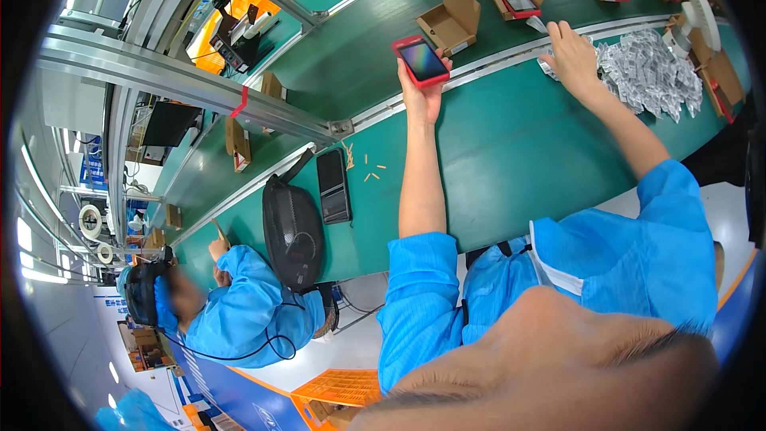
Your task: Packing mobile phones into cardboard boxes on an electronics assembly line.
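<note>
Left hand (420, 88) gripped a red phone (421, 60) high above the worktop (495, 160) — it could slip; right hand (570, 52) lay open on white packets (650, 72).

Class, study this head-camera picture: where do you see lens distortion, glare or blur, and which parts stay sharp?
Head view: straight rails of the conveyor bow toward the black circular rim; the phone in the left hand shows a rainbow sheen on its screen; the right hand on the white sachets is sharp; a co-worker at lower left is partly blurred.
</note>
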Motion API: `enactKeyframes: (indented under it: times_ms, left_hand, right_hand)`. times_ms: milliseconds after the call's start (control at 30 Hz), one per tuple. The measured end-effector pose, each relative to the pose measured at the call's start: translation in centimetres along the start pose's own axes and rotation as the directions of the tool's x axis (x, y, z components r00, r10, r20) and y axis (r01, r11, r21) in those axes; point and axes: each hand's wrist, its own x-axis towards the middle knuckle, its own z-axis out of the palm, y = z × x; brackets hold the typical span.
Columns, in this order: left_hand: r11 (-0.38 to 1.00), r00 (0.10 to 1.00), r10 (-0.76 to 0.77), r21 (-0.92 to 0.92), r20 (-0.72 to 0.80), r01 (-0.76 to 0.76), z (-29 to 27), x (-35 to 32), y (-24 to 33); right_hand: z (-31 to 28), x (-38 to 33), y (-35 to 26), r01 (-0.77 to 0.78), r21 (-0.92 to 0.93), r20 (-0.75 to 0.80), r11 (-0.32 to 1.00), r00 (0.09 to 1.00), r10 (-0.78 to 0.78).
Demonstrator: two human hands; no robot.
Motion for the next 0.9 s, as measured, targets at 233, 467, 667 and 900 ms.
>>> enactKeyframes:
  times_ms: [233, 467, 667, 900]
  left_hand:
    - [0.998, 0.999, -0.049, 0.041, -0.021, 0.050, 0.3, 0.2, -0.6]
    - [0.997, 0.998, -0.055, 0.060, -0.021, 0.056, 0.4, 0.4, -0.9]
    - [0.996, 0.996, -0.066, 0.067, 0.052, 0.063, 0.8, 0.3, -1.5]
    - [0.982, 0.995, -0.077, 0.180, 0.070, 0.064, 1.4, 0.0, -3.2]
  right_hand:
    - [0.1, 1.6, -5.2, -0.229, 0.489, 0.389, 0.842, 0.921, 0.025]
    - [3.9, -0.5, 1.4, 0.145, -0.316, 0.337, 0.938, 0.941, -0.032]
    - [3.6, 0.6, -2.1, -0.125, 0.518, 0.333, 0.846, 0.940, -0.066]
    - [4.9, 0.1, -10.7, -0.695, 0.472, 0.654, -0.542, 0.688, -0.313]
